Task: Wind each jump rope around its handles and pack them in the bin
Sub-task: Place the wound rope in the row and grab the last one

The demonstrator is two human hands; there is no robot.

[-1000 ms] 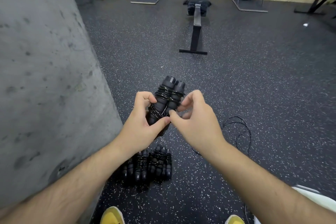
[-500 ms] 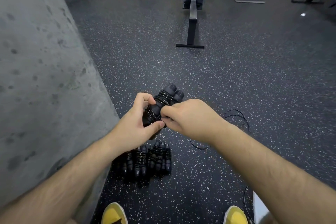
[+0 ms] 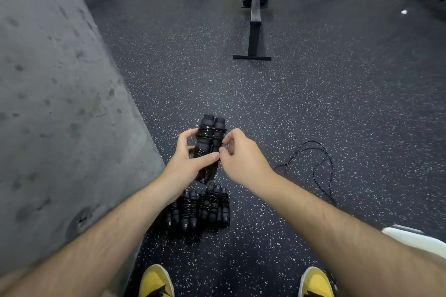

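Left hand (image 3: 190, 164) grip clasps wound jump rope bundle (image 3: 210, 137); right hand (image 3: 241, 154) pinches cable end. Wound bundles (image 3: 200, 210) on floor beneath. Loose rope (image 3: 313, 164) right of bundles, unwound. Nothing binned yet, apparently.

Head cam, wide-angle, looks fwd/down at floor (image 3: 313, 103); hands close, gym beyond.

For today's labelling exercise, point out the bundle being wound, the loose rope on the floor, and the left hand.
bundle being wound (image 3: 209, 137), head view, wrapped handles
loose rope (image 3: 316, 164), head view, its loop
left hand (image 3: 185, 164), head view, its back
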